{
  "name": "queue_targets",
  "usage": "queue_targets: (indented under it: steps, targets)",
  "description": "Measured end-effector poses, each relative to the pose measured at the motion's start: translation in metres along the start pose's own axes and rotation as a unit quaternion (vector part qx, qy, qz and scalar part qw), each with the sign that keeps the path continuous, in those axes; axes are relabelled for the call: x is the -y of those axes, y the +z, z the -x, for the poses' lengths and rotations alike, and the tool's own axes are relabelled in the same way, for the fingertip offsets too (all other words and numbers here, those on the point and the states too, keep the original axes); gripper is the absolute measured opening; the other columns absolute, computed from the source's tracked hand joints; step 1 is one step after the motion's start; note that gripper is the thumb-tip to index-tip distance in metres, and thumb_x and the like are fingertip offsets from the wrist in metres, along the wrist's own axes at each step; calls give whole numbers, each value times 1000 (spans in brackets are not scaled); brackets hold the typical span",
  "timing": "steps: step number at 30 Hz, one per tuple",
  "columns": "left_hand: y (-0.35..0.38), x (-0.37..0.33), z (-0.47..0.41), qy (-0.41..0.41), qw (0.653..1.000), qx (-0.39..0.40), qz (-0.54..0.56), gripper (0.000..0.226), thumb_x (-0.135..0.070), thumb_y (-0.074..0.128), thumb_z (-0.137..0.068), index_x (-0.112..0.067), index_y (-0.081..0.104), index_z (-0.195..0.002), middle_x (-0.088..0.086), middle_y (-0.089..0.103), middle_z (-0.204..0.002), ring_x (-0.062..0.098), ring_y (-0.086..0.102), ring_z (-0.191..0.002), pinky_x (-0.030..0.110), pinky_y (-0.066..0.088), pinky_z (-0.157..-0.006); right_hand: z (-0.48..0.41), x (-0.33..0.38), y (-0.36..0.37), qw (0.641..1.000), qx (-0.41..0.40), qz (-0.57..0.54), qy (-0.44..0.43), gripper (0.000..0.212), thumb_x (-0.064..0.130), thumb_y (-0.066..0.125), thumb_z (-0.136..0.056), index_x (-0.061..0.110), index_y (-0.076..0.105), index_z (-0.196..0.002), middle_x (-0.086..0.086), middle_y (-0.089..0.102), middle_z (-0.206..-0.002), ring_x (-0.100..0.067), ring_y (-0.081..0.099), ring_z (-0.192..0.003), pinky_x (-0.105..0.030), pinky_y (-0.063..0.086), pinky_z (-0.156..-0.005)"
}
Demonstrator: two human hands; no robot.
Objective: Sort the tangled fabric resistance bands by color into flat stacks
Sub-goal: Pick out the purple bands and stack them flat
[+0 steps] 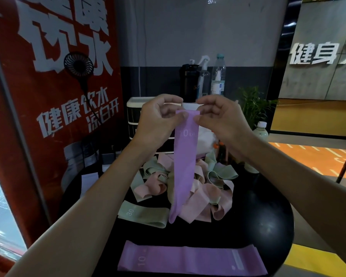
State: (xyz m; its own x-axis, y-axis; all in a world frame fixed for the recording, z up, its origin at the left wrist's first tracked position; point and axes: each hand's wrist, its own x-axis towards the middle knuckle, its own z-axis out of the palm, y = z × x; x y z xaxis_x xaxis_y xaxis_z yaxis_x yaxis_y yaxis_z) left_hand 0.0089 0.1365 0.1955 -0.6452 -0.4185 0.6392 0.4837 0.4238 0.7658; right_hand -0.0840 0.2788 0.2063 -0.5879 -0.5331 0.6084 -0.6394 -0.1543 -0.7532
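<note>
A purple band marked 10 hangs straight down in front of me. My left hand pinches its top left corner and my right hand pinches its top right corner. Its lower end reaches the tangled pile of green and pink bands on the round black table. Another purple band lies flat at the table's near edge. A green band marked 30 lies flat to the left of the pile.
Behind the pile stand a white drawer unit, a black flask, a spray bottle and water bottles. A red banner with a small fan fills the left. A plant stands at right.
</note>
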Motion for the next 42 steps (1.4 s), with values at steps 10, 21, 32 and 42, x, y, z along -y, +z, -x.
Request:
queue_targets:
  steps: [10, 21, 32, 42]
  targets:
    - [0, -6, -5, 8, 998, 26, -53, 22, -9, 69, -91, -10, 66, -113, 8, 74, -97, 18, 72, -88, 26, 60, -77, 1, -1, 2, 1000, -12, -6, 15, 8, -2, 68, -86, 2, 69, -92, 1, 67, -73, 4, 61, -61, -9, 45, -60]
    - [0, -9, -10, 15, 991, 64, -113, 17, -13, 72, -89, -6, 73, -105, 6, 74, -95, 18, 72, -87, 28, 60, -77, 13, 0, 9, 999, 20, -37, 35, 11, 0, 64, -89, -4, 66, -99, -9, 70, -81, -16, 68, -78, 9, 34, -64]
    - [-9, 5, -11, 2, 997, -51, -63, 7, -8, 67, -93, -13, 72, -93, -3, 72, -86, 4, 68, -77, 19, 55, -69, 45, -34, 19, 964, 138, -137, 179, 50, 0, 69, -86, 10, 45, -129, -19, 74, -97, -31, 72, -90, -47, 58, -85]
    - [-63, 42, 25, -54, 981, -168, -85, 16, -10, 65, -95, -20, 68, -82, 2, 70, -78, 10, 67, -69, 33, 58, -69, 102, -79, 0, 937, 213, -109, 254, 61, 25, 77, -76, 32, 48, -129, -11, 72, -99, -44, 58, -77, -49, 36, -63]
